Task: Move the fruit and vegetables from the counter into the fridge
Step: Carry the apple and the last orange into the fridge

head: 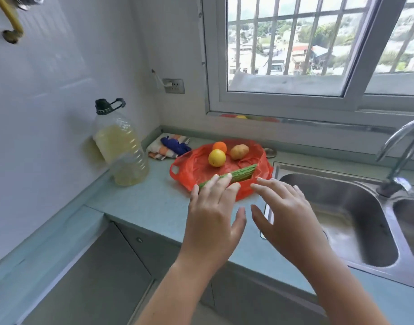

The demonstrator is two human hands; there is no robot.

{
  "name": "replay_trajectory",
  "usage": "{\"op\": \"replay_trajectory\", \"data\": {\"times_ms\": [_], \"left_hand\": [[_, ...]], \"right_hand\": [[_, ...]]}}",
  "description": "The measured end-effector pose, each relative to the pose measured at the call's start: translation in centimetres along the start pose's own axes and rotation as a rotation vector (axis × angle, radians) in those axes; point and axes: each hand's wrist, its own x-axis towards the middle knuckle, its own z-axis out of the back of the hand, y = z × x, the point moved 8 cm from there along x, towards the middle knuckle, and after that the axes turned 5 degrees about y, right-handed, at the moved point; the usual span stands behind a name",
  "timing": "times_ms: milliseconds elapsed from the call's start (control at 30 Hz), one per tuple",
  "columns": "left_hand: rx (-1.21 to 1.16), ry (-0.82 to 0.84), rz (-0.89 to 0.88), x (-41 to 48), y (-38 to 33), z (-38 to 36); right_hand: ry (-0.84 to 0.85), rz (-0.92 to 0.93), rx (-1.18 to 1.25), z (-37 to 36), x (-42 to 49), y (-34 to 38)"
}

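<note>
A red plastic bag (pixel 196 165) lies spread on the pale green counter (pixel 149 200). On it sit a yellow citrus fruit (pixel 216 157), an orange (pixel 220 146) behind that, a potato (pixel 239 151) to the right, and a long green bitter gourd (pixel 242 174) along the bag's front edge. My left hand (pixel 213 214) reaches over the gourd's near end with straight fingers, its fingertips at the gourd. My right hand (pixel 288 214) hovers with spread fingers just right of the bag's front corner and holds nothing. No fridge is in view.
A big bottle of yellowish oil (pixel 121 151) stands at the left wall. A folded striped cloth (pixel 171 146) lies in the back corner. A steel double sink (pixel 337 214) with a tap (pixel 398 156) fills the right. Cabinet fronts (pixel 103 273) run under the counter.
</note>
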Motion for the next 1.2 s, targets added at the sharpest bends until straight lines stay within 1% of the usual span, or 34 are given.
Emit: {"op": "replay_trajectory", "data": {"times_ms": [67, 167, 333, 467, 533, 600, 700, 867, 933, 1100, 1200], "left_hand": [[-0.009, -0.003, 0.039, 1.6, 1.8, -1.2], [-0.009, 0.045, 0.094, 2.7, 4.8, -3.7], [-0.052, 0.100, 0.167, 6.4, 9.8, -7.1], [-0.119, 0.119, 0.175, 9.4, 13.6, -9.6], [-0.187, 0.120, 0.182, 11.4, 15.8, -11.0], [-0.322, 0.114, 0.217, 13.7, 18.5, -12.4], [-0.511, 0.148, 0.279, 17.0, 22.8, -14.7], [-0.551, 0.259, 0.250, 21.6, 28.6, -19.4], [-0.557, 0.332, 0.254, 23.1, 30.0, -21.6], [-0.558, 0.475, 0.269, 25.4, 31.5, -26.8], [-0.557, 0.555, 0.326, 26.3, 31.9, -29.8]], "right_hand": [[-0.010, 0.003, -0.006, -1.1, 2.1, -1.2], [-0.006, 0.006, -0.012, -3.3, 4.3, -2.6], [0.059, 0.000, -0.020, -8.3, 8.3, -4.4], [0.081, -0.048, -0.026, -11.6, 10.9, -6.1], [0.073, -0.068, -0.051, -13.2, 12.4, -6.9], [0.060, -0.105, -0.072, -15.1, 14.0, -7.5], [0.066, -0.202, -0.079, -18.8, 16.7, -8.1], [0.088, -0.293, -0.155, -24.7, 21.3, -9.1], [0.088, -0.331, -0.160, -26.1, 22.5, -9.9], [0.109, -0.373, -0.176, -28.8, 24.3, -12.0], [0.163, -0.385, -0.169, -30.5, 25.2, -13.8]]}}
